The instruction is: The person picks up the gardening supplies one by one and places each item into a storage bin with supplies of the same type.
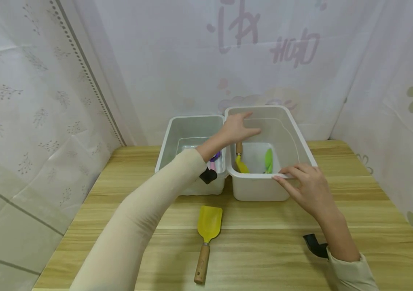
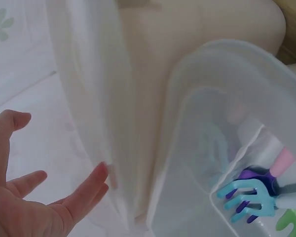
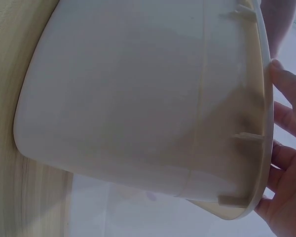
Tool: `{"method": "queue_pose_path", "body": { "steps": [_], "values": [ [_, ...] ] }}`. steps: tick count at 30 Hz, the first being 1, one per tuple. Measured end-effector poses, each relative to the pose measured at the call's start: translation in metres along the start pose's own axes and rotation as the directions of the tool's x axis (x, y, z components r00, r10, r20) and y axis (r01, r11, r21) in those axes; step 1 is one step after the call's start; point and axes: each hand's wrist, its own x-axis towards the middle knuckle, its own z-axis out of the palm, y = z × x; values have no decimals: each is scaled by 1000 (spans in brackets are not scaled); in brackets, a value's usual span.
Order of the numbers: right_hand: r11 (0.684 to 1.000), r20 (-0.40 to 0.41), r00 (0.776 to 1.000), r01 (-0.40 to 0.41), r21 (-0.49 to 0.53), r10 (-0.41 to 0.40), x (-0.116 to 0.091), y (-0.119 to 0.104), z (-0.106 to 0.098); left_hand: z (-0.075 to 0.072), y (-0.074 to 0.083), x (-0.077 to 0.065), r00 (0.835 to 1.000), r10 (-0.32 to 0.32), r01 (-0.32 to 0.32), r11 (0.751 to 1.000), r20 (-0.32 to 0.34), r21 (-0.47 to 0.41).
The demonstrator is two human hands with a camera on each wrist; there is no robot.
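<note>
A white plastic bin [image 1: 261, 189] stands on the right, against a translucent bin [image 1: 196, 117] on the left. My right hand [image 1: 306, 188] grips the white bin's front right rim, thumb and fingers on either side of it. Over that bin's left wall hangs my left hand [image 1: 237, 129], fingers spread and holding nothing. Inside the white bin lie a yellow tool with a wooden handle [image 1: 241, 165] and a green tool [image 1: 268, 158]. The translucent bin holds a light blue hand rake [image 2: 251, 197], a purple tool with a pink handle [image 2: 282, 162] and a green piece [image 2: 293, 222].
A yellow scoop [image 1: 210, 221] with a wooden handle lies on the wooden table [image 1: 264, 242] in front of the bins. Patterned curtains [image 1: 177, 52] hang behind and at both sides. Black wrist mounts [image 1: 315, 246] are strapped near both sleeves.
</note>
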Motion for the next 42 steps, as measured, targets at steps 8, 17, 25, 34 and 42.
{"method": "queue_pose_path", "body": {
  "steps": [8, 17, 25, 34, 42],
  "values": [
    [1000, 19, 1000, -16, -12, 16, 1, -2, -2, -10, 8, -12, 1000, 18, -18, 1000, 2, -25],
    [1000, 16, 1000, -6, -3, 6, 1, -2, -2, -13, 20, -27, 999, 32, -32, 998, 10, -51],
    [1000, 24, 1000, -16, -1, 16, 2, -3, -2, -13, 20, -49, 998, 40, -37, 997, 45, -66],
    [1000, 32, 999, -24, 0, 24, 2, -4, -2, -13, 11, -78, 1000, 6, -5, 998, 23, -65],
    [999, 31, 999, -34, -6, 34, 2, -5, -2, -13, 4, -95, 999, -14, 11, 996, -29, -88]
  ]
}}
